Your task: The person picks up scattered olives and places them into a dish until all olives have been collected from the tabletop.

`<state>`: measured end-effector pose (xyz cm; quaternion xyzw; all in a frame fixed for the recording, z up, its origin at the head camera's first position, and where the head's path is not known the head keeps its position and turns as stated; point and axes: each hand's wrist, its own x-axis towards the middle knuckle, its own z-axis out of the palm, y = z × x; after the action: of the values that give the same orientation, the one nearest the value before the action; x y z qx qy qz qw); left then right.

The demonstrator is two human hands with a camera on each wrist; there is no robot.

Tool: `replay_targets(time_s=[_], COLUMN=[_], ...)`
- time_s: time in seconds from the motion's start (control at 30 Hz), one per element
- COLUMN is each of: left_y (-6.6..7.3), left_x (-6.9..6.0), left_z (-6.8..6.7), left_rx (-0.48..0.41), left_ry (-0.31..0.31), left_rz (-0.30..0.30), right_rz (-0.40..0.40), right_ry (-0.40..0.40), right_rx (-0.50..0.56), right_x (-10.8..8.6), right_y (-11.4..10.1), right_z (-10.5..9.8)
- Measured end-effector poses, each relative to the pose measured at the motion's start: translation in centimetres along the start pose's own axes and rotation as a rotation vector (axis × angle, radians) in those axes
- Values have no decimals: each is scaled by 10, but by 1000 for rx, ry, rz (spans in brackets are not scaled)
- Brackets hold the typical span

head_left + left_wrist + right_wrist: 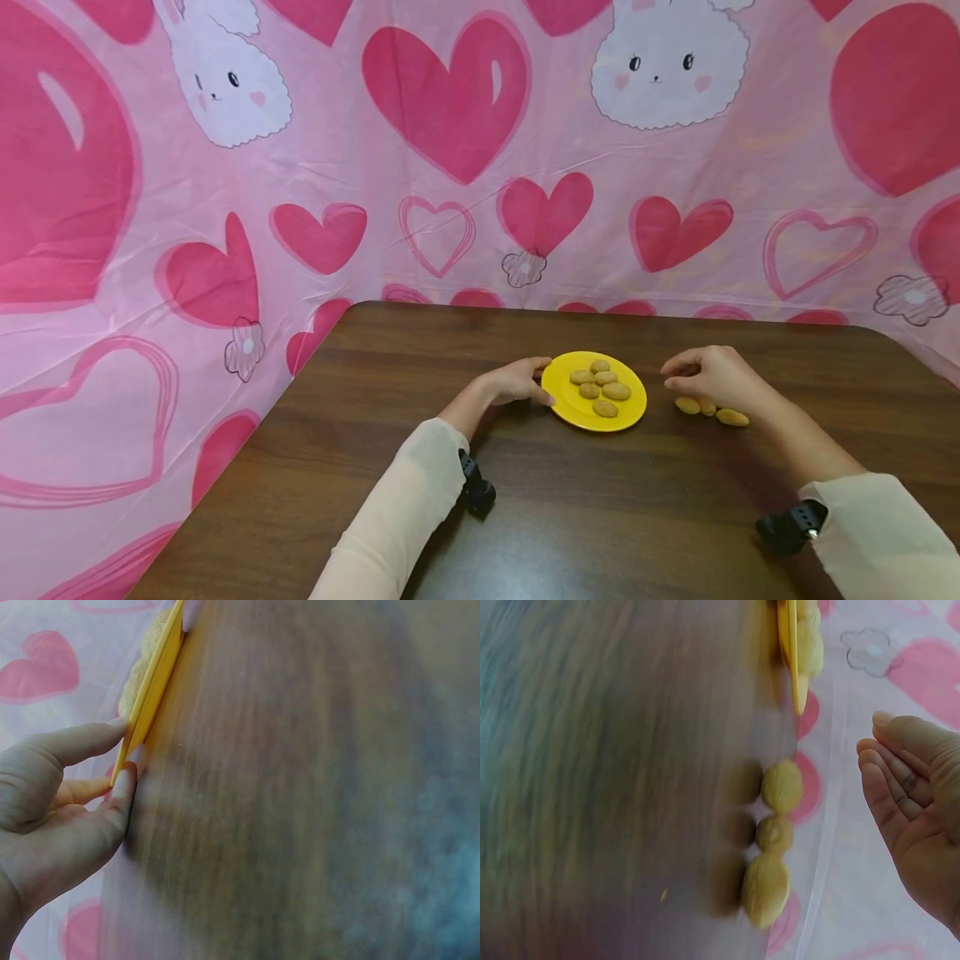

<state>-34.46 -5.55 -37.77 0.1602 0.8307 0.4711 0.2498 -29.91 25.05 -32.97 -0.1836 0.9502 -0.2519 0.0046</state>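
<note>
A yellow plate [558, 398] lies on the table with several small, oval, yellow-brown pieces [617, 391] on it; their exact kind is unclear. My left hand [516, 382] pinches the plate's left rim, thumb and fingers on either side of the edge in the left wrist view. Over to the right, my right hand [716, 373] hovers above the table, and no object shows between its loosely bent fingers [885, 796]. Below it, three more such pieces [766, 889] lie in a row on the wood, partly covered by the hand in the head view.
The brown wooden table [600, 517] has rounded far corners. Behind and to the left hangs a pink cloth [330, 150] with hearts and rabbit faces, close to the table's edges. Each wrist bears a black strapped camera [478, 492].
</note>
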Motion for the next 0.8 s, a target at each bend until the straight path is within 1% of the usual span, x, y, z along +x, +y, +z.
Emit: replay_targets(time_s=[0.27,0.33,0.6,0.8], left_y=[-1,-1,-1,0], left_x=[1,1,2,1], left_z=[0,0,0,0], left_rx=[1,1,15,22], left_ry=[3,2,-1,-4], left_rz=[3,4,0,-3], right_rz=[73,78,87,116], right_ry=[16,24,70,49], right_rx=[49,50,-34,-55], right_x=[-11,-13,-21,-27], right_y=[21,27,46,57], right_z=[-5,-6,-10,-14])
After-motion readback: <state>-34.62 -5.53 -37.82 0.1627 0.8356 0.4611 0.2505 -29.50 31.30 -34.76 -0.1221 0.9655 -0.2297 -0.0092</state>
